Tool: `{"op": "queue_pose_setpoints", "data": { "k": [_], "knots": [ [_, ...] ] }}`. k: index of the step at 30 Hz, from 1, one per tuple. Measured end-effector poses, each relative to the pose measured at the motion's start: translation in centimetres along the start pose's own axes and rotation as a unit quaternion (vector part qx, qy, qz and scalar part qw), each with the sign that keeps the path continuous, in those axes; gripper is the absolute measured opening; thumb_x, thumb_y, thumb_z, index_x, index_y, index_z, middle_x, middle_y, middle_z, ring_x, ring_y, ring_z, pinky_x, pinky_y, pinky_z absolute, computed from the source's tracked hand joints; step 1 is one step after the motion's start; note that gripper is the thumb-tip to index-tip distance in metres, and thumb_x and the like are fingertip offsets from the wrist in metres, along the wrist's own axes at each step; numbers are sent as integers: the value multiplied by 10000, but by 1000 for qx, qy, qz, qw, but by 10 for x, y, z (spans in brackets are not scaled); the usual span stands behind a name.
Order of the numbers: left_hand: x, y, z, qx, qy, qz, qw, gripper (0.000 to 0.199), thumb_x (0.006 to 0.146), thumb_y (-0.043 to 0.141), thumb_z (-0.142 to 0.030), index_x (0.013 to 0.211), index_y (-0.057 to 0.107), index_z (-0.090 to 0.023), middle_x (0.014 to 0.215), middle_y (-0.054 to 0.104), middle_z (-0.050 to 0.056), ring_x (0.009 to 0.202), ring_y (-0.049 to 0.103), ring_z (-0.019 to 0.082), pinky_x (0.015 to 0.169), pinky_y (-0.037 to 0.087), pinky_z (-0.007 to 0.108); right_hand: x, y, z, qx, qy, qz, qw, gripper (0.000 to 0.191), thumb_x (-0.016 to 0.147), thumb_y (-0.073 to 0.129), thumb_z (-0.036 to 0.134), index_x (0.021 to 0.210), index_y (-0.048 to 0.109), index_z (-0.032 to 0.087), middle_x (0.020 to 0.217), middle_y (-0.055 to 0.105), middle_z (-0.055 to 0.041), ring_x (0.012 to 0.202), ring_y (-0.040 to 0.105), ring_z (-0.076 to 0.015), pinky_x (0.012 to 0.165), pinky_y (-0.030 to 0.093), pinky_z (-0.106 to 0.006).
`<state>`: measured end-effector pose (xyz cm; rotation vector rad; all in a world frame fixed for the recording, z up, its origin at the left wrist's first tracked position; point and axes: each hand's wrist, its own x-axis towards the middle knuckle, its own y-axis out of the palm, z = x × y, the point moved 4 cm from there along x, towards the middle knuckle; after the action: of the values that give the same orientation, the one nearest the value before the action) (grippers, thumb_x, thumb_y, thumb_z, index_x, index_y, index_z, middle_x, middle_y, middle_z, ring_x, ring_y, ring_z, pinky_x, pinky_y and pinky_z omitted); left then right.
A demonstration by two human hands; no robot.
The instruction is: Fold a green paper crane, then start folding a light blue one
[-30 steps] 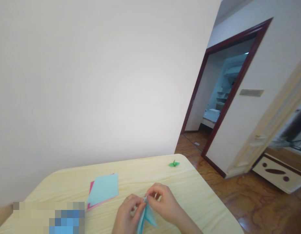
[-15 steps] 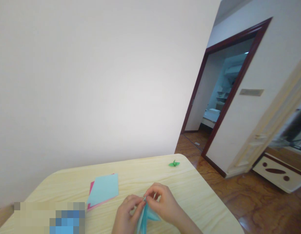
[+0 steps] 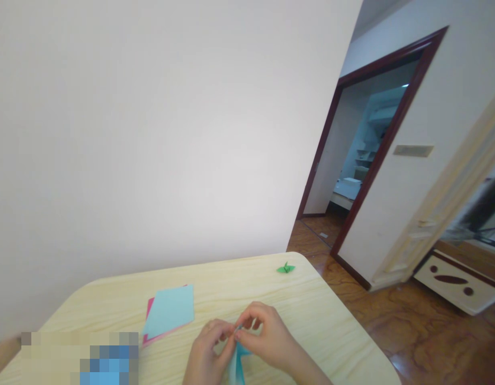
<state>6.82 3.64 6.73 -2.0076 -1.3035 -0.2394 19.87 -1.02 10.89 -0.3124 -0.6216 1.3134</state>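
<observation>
A folded light-blue paper (image 3: 238, 366) is pinched between both hands near the table's front edge. My left hand (image 3: 209, 350) grips its upper tip between thumb and fingers. Right beside it, my right hand (image 3: 267, 334) pinches the same tip, the fingertips of both hands nearly touching. Part of the paper hangs below the fingers, and some of it is hidden by the hands. A small green folded paper figure (image 3: 286, 268) sits near the far right corner of the table.
On the wooden table (image 3: 231, 278), light-blue sheets (image 3: 170, 310) lie over pink paper (image 3: 150, 306) left of my hands. A pixelated patch covers the lower left. A white wall (image 3: 170, 133) stands behind the table; a doorway and a drawer unit (image 3: 451, 280) are at the right.
The light-blue paper has turned between my fingers, and its right-hand flap shows less now. My right hand has shifted very slightly left.
</observation>
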Motion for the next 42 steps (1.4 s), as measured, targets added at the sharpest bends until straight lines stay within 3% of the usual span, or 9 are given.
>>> {"op": "queue_pose_setpoints", "data": {
  "k": [4,18,28,42],
  "knots": [
    [2,0,-1,6,-4,-2,1000,193,798,532,-343,691,634,-219,644,655,5,603,592,155,534,478,237,1,1,-1,-10,2,-4,1000,20,672,660,174,681,678,174,664,628,1,668,578,-127,598,417,-207],
    [0,-1,1,4,-13,-15,1000,211,789,546,-379,679,627,-219,657,659,9,622,605,164,538,484,247,0,1,1,12,14,-6,1000,83,690,639,144,689,705,194,679,641,-8,696,585,-134,598,413,-208],
    [2,-1,3,-47,-2,-19,999,207,805,541,-378,775,688,-234,712,693,28,662,634,165,612,526,255,3,-5,3,56,21,6,998,76,711,654,191,753,715,202,739,661,-30,707,600,-144,608,449,-219],
    [2,-1,-1,-44,13,-24,999,168,789,570,-345,733,677,-228,671,678,14,607,610,148,528,496,219,2,-3,-1,52,20,10,998,111,731,625,153,757,718,209,746,665,-27,734,605,-152,632,449,-228]
  ]
}}
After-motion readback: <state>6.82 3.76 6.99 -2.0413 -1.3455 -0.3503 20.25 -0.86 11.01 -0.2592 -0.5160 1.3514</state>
